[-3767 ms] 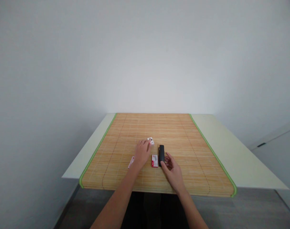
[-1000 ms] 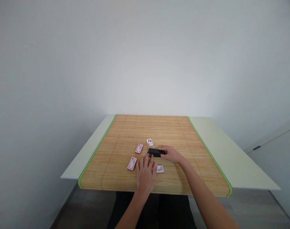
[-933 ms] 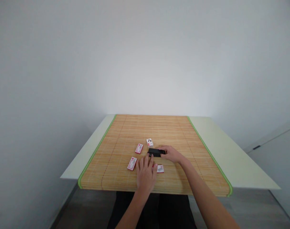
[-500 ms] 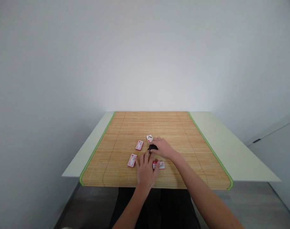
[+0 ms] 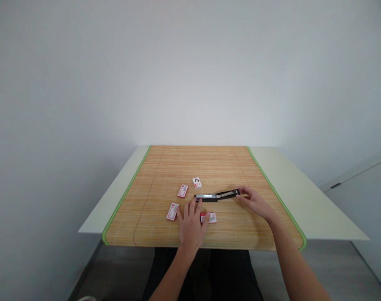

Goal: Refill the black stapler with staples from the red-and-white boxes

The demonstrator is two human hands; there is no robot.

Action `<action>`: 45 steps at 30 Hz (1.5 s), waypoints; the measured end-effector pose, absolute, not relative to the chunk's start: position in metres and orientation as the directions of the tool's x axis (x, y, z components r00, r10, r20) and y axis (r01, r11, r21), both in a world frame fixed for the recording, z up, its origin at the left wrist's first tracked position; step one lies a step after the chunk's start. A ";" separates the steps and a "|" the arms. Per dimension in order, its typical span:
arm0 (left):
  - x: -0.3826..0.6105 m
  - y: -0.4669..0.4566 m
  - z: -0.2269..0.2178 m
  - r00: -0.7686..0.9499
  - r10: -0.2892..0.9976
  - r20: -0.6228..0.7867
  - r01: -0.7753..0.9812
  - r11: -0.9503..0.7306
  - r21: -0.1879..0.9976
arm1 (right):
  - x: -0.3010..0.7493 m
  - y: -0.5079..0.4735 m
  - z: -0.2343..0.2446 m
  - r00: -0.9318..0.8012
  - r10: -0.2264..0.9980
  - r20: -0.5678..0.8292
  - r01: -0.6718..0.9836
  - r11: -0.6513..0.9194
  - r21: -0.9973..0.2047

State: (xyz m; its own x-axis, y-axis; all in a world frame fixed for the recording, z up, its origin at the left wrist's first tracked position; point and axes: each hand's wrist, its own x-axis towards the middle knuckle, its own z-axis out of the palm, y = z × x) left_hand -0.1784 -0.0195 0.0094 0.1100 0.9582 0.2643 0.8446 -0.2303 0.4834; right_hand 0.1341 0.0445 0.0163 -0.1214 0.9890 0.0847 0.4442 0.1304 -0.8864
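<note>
A black stapler (image 5: 211,197) lies folded out nearly flat on the mat, its silver staple channel facing up. My right hand (image 5: 254,202) grips the far right end of its upper arm between thumb and fingers. My left hand (image 5: 190,221) rests with fingers spread, its fingertips touching the left part of the stapler. By my left thumb is a red and white small box (image 5: 212,218), partly covered by the thumb. Another small box (image 5: 172,212) lies just left of my left little finger.
Beyond my left hand lie a small red-edged box (image 5: 183,191) and a white box with a dark picture (image 5: 197,183). A bamboo mat (image 5: 228,167) with green edging covers the middle of the white table (image 5: 322,213). A wall (image 5: 190,83) stands behind.
My right hand has swung rightward, opening the stapler out from its folded state. My left hand and the small boxes have stayed almost in place.
</note>
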 end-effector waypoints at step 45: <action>-0.236 0.000 -0.008 0.396 0.898 0.190 0.582 -0.405 0.705 | 0.047 -0.011 -0.005 -0.333 0.932 0.144 0.678 0.343 -0.650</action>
State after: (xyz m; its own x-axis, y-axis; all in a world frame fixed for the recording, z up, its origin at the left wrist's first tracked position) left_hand -0.2365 -0.0005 -0.0077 0.3959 0.8984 0.1899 0.5820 -0.4054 0.7049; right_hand 0.0470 -0.0113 -0.0054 -0.3329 0.9319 0.1442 0.6782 0.3429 -0.6500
